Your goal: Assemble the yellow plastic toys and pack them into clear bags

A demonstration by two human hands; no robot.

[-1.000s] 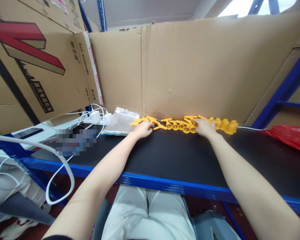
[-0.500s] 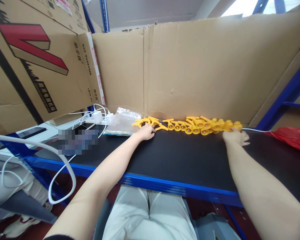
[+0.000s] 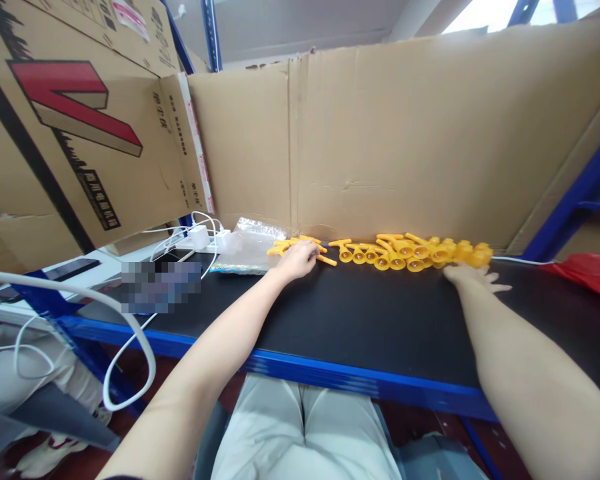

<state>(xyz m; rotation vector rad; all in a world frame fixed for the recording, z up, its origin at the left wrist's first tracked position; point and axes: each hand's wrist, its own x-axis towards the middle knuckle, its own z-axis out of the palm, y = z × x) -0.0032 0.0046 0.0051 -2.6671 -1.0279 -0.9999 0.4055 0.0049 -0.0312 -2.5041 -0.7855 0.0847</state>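
Yellow horn-shaped plastic pieces (image 3: 397, 250), with round cup mouths and slim stems, lie in a long row on the black tabletop against the cardboard. My left hand (image 3: 299, 259) is at the row's left end, its fingers curled closed on a yellow piece. The stem (image 3: 329, 261) of a yellow piece sticks out to the right of those fingers. Beside the right end of the row rests my right hand (image 3: 473, 275), its fingers stretched out and spread, partly behind the wrist. It touches or nearly touches the last pieces and holds nothing that I can see.
A clear plastic bag (image 3: 250, 247) lies left of the row, near white chargers (image 3: 199, 237) and cables. Red plastic (image 3: 593, 275) sits at the far right. Behind stands a cardboard wall (image 3: 405, 133), with a printed carton (image 3: 130, 133) at left. A blue rail (image 3: 330, 375) edges the table.
My left hand has lifted slightly and curled more tightly at the yellow pieces. My right hand's fingers have stretched out further. The whole view has shifted a little.
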